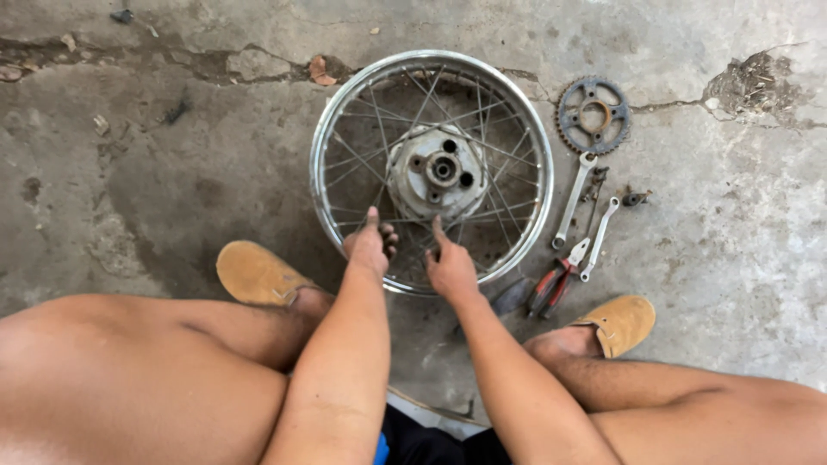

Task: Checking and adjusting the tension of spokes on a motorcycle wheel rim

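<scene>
A person squats on a cracked concrete floor (155, 172), seen from above, knees wide apart and both forearms reaching forward between them. A bare spoked wheel (432, 170) lies flat on the floor just beyond the feet, its chrome rim toward the viewer and a grey drum hub (439, 170) at its centre.

The left hand (370, 245) rests at the wheel's near edge, its fingers curled among the spokes and one finger stretched toward the hub. The right hand (450, 265) sits just beside it, loosely closed on the near spokes with one finger raised. Whether either hand actually pinches a spoke cannot be told from here.

To the right of the wheel lie a toothed sprocket (593, 114) on the far side, then two spanners (575, 200) side by side, a few small dark fittings (635, 199), and nearer, red-handled pliers (553, 287). Tan slip-on shoes (254, 274) sit on either side of the arms.

Working the spokes well probably means keeping the wheel flat and steady, feeling one spoke at a time, and comparing each with its neighbours so the tension stays even around the rim.

No box, tray or other container is in view; the tools and parts all lie loose on the floor.
</scene>
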